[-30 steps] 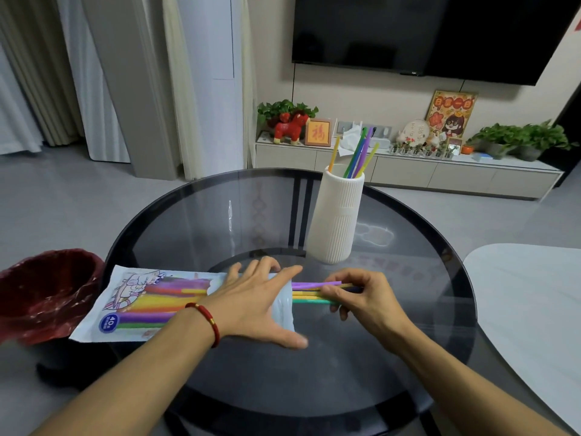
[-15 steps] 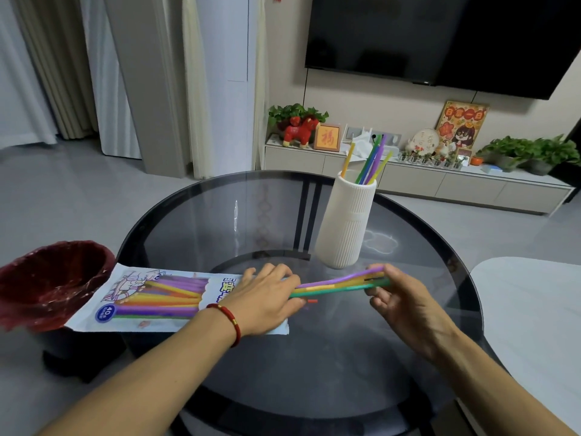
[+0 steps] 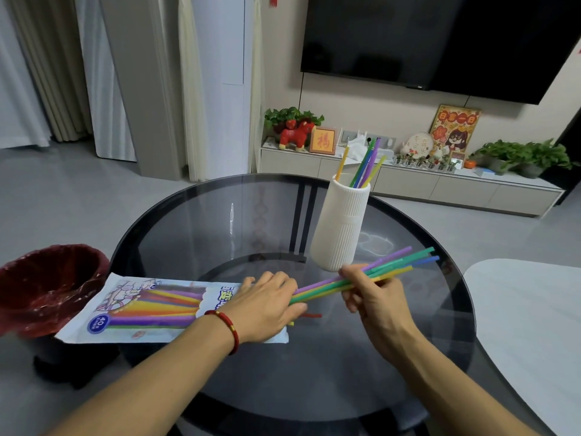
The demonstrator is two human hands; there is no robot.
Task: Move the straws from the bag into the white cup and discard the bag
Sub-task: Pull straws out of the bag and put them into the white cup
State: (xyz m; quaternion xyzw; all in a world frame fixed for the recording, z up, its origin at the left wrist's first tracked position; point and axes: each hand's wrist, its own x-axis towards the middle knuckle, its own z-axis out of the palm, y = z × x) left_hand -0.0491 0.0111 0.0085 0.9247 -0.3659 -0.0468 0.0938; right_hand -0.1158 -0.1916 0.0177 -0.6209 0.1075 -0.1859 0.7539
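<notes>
A printed plastic bag [image 3: 151, 309] of coloured straws lies flat on the round glass table [image 3: 220, 221], its open end to the right. My left hand [image 3: 267, 306] presses that open end down, fingers spread. My right hand [image 3: 374, 297] pinches a bundle of straws [image 3: 390, 267], purple, green, blue and yellow, slanting up to the right with their tails still at the bag's mouth. The ribbed white cup [image 3: 342, 225] stands just behind the bundle, holding several straws [image 3: 364, 165]. A red straw end [image 3: 311, 315] shows by my left thumb.
A dark red lined waste bin [image 3: 47, 284] stands on the floor left of the table, touching the bag's end. A pale table's corner [image 3: 528, 309] lies at the right. A TV cabinet with plants and ornaments runs along the far wall.
My right hand has drawn the straw bundle further out of the bag, rightward and upward. My left hand stays pressed on the bag's open end.
</notes>
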